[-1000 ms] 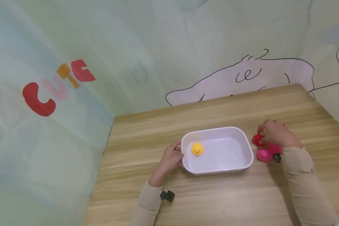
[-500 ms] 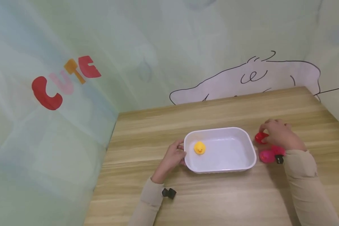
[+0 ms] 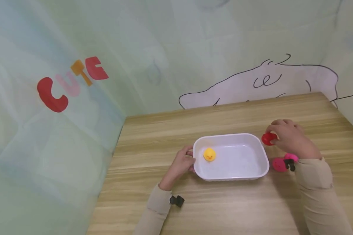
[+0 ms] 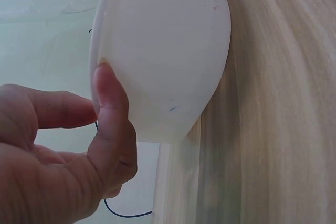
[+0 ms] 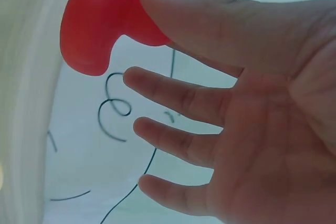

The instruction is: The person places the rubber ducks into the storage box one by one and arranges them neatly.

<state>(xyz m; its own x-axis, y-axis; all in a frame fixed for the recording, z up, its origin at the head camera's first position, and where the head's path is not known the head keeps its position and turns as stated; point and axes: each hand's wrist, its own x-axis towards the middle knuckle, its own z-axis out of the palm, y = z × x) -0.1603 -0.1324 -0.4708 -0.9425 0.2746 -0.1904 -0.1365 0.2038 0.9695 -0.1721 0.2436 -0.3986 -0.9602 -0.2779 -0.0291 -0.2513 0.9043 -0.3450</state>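
A white plastic tray (image 3: 232,178) stands on the table, with a small yellow rubber duck (image 3: 210,154) at its left end. My left hand (image 3: 180,162) grips the tray's left end; in the left wrist view its fingers (image 4: 113,90) lie against the outer wall and rim. At the tray's right, my right hand (image 3: 289,137) pinches a red rubber duck (image 3: 268,138) between thumb and forefinger. The right wrist view has the red duck raised, the other fingers (image 5: 176,140) spread loosely. A magenta toy (image 3: 278,164) and a pink toy (image 3: 291,157) lie under the right wrist, partly hidden.
Wood-grain table (image 3: 153,137) surface lies all round the tray. A printed cloth (image 3: 153,58) hangs behind the table and along its left side. Black clips (image 3: 177,201) sit at the cuffs of both sleeves.
My right hand has closed on the red duck and lifted it slightly, moving it a little toward the tray. My left hand stays at the tray. The head view has shifted slightly.
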